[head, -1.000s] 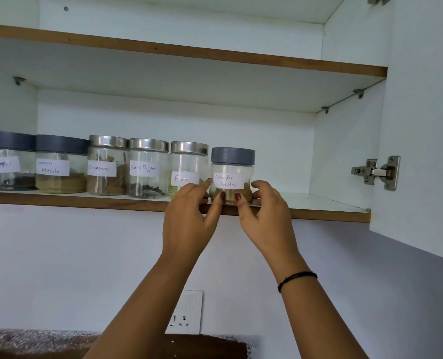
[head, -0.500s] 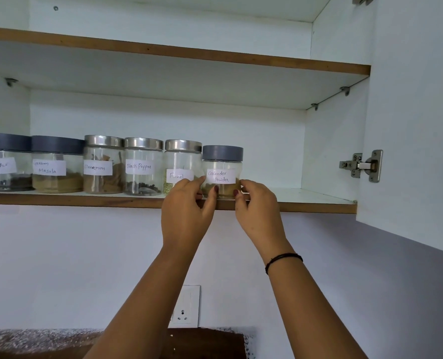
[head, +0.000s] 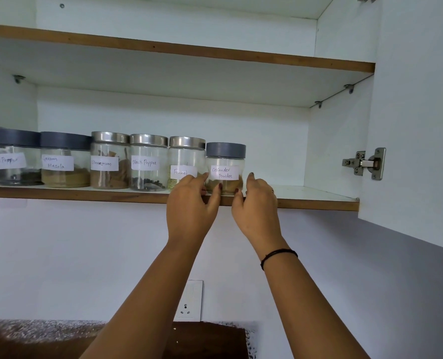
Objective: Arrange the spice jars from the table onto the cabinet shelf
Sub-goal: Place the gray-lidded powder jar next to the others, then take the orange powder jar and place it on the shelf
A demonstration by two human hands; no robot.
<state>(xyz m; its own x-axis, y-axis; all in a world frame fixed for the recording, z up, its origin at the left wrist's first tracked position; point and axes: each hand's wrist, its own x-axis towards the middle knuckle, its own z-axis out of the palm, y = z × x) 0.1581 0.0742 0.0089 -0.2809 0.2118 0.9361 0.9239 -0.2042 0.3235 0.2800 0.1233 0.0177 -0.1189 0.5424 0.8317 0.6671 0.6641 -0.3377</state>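
Coriander jar now stands farther back on the cabinet shelf, just beside the fennel jar. We still pinch its base with both grips, left hand and right hand, so letting go seems next.

— Where do our jars stand?
— On the lower shelf, in one row: further jars leftmost, then garam masala jar, cinnamon jar, black pepper jar, fennel jar, and coriander jar at the right end.
— And our grips?
— Our left grip is on the coriander jar's left side, before the fennel jar; our right grip is on its right. The socket sits on the wall below.
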